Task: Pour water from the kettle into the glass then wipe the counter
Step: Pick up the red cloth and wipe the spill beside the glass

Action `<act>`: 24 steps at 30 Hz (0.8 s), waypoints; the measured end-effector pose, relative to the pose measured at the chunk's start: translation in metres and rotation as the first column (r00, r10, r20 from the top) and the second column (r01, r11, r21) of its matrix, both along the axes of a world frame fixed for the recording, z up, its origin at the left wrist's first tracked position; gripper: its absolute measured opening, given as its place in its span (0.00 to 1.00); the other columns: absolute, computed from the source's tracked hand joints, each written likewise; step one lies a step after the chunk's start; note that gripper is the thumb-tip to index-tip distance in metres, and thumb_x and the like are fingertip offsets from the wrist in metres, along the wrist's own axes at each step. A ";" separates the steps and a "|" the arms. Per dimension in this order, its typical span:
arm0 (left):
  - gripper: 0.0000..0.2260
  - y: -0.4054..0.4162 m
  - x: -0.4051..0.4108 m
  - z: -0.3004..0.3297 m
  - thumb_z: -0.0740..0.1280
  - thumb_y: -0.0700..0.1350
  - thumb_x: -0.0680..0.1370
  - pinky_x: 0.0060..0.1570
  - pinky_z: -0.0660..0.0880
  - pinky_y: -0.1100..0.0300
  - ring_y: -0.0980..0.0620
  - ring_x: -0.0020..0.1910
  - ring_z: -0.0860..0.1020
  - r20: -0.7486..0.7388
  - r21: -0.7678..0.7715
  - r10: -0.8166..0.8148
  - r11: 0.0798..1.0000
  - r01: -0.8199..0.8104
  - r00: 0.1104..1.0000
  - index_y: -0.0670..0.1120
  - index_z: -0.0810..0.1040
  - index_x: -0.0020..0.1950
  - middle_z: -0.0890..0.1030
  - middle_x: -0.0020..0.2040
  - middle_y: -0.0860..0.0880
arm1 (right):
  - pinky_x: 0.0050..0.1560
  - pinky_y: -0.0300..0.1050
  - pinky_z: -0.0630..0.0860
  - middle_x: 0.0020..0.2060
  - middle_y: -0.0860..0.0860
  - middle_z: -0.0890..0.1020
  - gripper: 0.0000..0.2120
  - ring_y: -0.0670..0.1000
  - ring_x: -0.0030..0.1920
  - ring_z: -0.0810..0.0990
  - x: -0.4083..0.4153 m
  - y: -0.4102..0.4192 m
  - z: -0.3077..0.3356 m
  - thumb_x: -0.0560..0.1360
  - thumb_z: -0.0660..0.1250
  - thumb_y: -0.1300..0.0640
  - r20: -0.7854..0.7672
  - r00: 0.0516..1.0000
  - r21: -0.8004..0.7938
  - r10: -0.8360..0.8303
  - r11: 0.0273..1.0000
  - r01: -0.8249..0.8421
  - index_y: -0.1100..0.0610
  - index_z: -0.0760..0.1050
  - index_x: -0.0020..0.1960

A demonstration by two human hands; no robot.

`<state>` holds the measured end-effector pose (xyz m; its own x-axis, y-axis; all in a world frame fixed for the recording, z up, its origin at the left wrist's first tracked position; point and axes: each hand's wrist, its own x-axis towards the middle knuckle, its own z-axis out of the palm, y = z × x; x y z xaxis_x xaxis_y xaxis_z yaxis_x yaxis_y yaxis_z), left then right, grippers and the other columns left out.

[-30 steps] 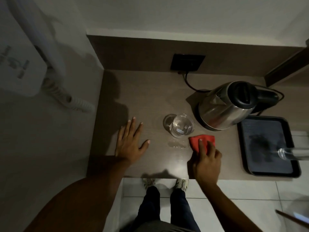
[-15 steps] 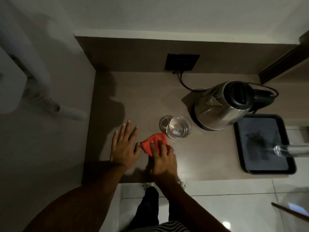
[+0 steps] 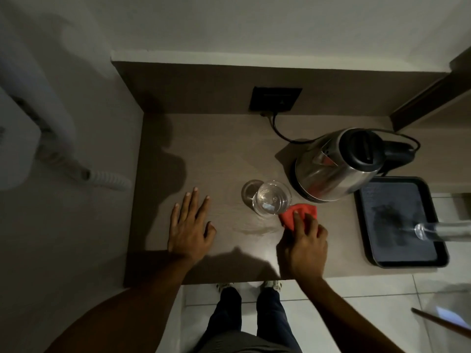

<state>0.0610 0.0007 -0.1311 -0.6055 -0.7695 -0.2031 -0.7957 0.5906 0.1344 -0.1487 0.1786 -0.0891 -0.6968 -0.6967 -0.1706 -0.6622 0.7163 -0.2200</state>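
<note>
A steel kettle (image 3: 331,166) with a black lid stands on its base at the right of the brown counter (image 3: 216,149). A clear glass (image 3: 271,201) with water in it stands just left of the kettle. My right hand (image 3: 304,244) presses a red cloth (image 3: 299,215) flat on the counter, right beside the glass and in front of the kettle. A thin wet streak (image 3: 254,228) lies on the counter left of the cloth. My left hand (image 3: 190,228) rests flat on the counter, fingers spread, left of the glass.
A black tray (image 3: 367,225) sits at the counter's right end with a clear glass (image 3: 433,231) lying over it. A black wall socket (image 3: 275,99) feeds the kettle's cord. A white hair dryer with a coiled cord (image 3: 102,178) hangs on the left wall.
My right hand has slid the red cloth from beside my left hand back to the right, past the front of the glass. My left hand has stayed put.
</note>
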 end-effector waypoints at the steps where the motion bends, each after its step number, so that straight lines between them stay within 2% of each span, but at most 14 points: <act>1: 0.32 0.000 -0.001 0.000 0.50 0.57 0.76 0.77 0.48 0.45 0.45 0.80 0.48 0.000 0.000 0.000 1.000 0.000 1.000 0.52 0.52 0.80 0.49 0.81 0.45 | 0.51 0.66 0.76 0.66 0.65 0.71 0.34 0.71 0.60 0.69 0.013 0.002 -0.001 0.67 0.73 0.52 0.024 1.000 0.010 -0.004 1.000 0.004 0.57 0.67 0.71; 4: 0.32 0.000 -0.002 0.002 0.49 0.57 0.76 0.77 0.48 0.44 0.45 0.80 0.48 0.027 0.001 -0.010 1.000 0.010 1.000 0.51 0.51 0.80 0.48 0.81 0.44 | 0.48 0.68 0.79 0.64 0.69 0.73 0.36 0.73 0.57 0.74 0.059 0.005 -0.002 0.66 0.77 0.54 0.095 0.993 0.036 0.070 0.997 -0.074 0.60 0.69 0.70; 6: 0.32 0.000 -0.002 0.002 0.48 0.57 0.75 0.77 0.48 0.44 0.45 0.80 0.47 0.029 0.005 -0.004 1.000 0.004 1.000 0.52 0.50 0.80 0.48 0.81 0.44 | 0.46 0.65 0.81 0.61 0.69 0.76 0.34 0.71 0.55 0.77 0.087 -0.013 -0.003 0.67 0.77 0.53 0.110 0.984 0.045 0.137 0.989 -0.143 0.60 0.71 0.70; 8: 0.31 0.001 -0.002 0.001 0.48 0.56 0.76 0.77 0.50 0.43 0.45 0.80 0.47 0.011 0.006 -0.003 1.000 0.002 1.000 0.52 0.51 0.80 0.48 0.82 0.44 | 0.50 0.62 0.80 0.63 0.67 0.76 0.29 0.68 0.58 0.77 0.104 -0.043 0.000 0.74 0.67 0.47 0.094 0.974 0.008 0.204 0.979 -0.206 0.58 0.69 0.71; 10: 0.31 0.002 -0.001 -0.001 0.48 0.55 0.77 0.77 0.51 0.43 0.46 0.80 0.47 0.011 -0.003 0.005 1.000 -0.005 1.000 0.52 0.51 0.80 0.48 0.82 0.45 | 0.56 0.60 0.76 0.68 0.64 0.71 0.31 0.66 0.63 0.72 0.110 -0.073 0.003 0.75 0.57 0.42 0.102 0.970 0.010 0.220 0.975 -0.222 0.57 0.65 0.74; 12: 0.30 0.000 -0.001 -0.001 0.50 0.54 0.77 0.77 0.49 0.43 0.47 0.80 0.45 0.022 0.005 0.006 1.000 -0.006 1.000 0.53 0.49 0.80 0.46 0.82 0.46 | 0.59 0.60 0.74 0.71 0.64 0.67 0.34 0.66 0.65 0.69 0.107 -0.084 0.001 0.74 0.60 0.42 0.130 0.966 0.025 0.222 0.973 -0.227 0.57 0.60 0.75; 14: 0.31 0.000 0.000 -0.001 0.52 0.54 0.77 0.77 0.48 0.44 0.48 0.80 0.44 0.027 0.011 0.004 1.000 -0.004 1.000 0.54 0.48 0.80 0.45 0.82 0.47 | 0.58 0.61 0.76 0.70 0.64 0.69 0.32 0.66 0.65 0.71 0.099 -0.070 0.000 0.76 0.59 0.43 0.120 0.955 0.010 0.270 0.962 -0.273 0.58 0.62 0.75; 16: 0.31 0.001 0.002 -0.001 0.51 0.54 0.76 0.77 0.47 0.45 0.48 0.80 0.45 0.016 0.014 0.006 1.000 -0.007 1.000 0.53 0.50 0.80 0.46 0.82 0.47 | 0.53 0.62 0.78 0.68 0.65 0.72 0.32 0.67 0.63 0.74 0.084 -0.039 0.001 0.74 0.68 0.47 0.104 0.930 0.015 0.352 0.935 -0.355 0.58 0.66 0.73; 18: 0.31 0.000 0.001 0.001 0.50 0.55 0.76 0.77 0.48 0.45 0.47 0.80 0.47 -0.007 0.016 0.008 1.000 -0.008 1.000 0.53 0.52 0.80 0.48 0.82 0.46 | 0.49 0.63 0.80 0.67 0.65 0.72 0.41 0.68 0.60 0.75 0.059 -0.003 -0.001 0.65 0.77 0.49 0.091 0.912 0.051 0.400 0.913 -0.405 0.58 0.66 0.73; 20: 0.31 -0.001 0.000 0.001 0.50 0.55 0.76 0.77 0.50 0.44 0.46 0.80 0.48 -0.012 0.016 0.002 1.000 -0.002 1.000 0.52 0.52 0.80 0.50 0.82 0.46 | 0.46 0.62 0.79 0.67 0.64 0.71 0.41 0.67 0.57 0.74 0.025 0.024 -0.003 0.64 0.77 0.48 0.045 0.921 0.098 0.386 0.916 -0.389 0.58 0.65 0.72; 24: 0.31 0.000 0.000 0.002 0.50 0.55 0.76 0.77 0.49 0.44 0.46 0.80 0.49 -0.025 0.005 0.003 1.000 -0.003 1.000 0.52 0.53 0.80 0.51 0.81 0.45 | 0.47 0.59 0.77 0.65 0.65 0.71 0.36 0.68 0.56 0.72 -0.016 0.027 -0.002 0.68 0.72 0.49 -0.030 0.972 0.095 0.234 0.968 -0.231 0.59 0.65 0.71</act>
<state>0.0609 0.0012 -0.1295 -0.6078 -0.7705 -0.1921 -0.7941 0.5871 0.1572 -0.1643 0.2054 -0.0910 -0.5252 -0.8233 -0.2152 -0.8199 0.5573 -0.1313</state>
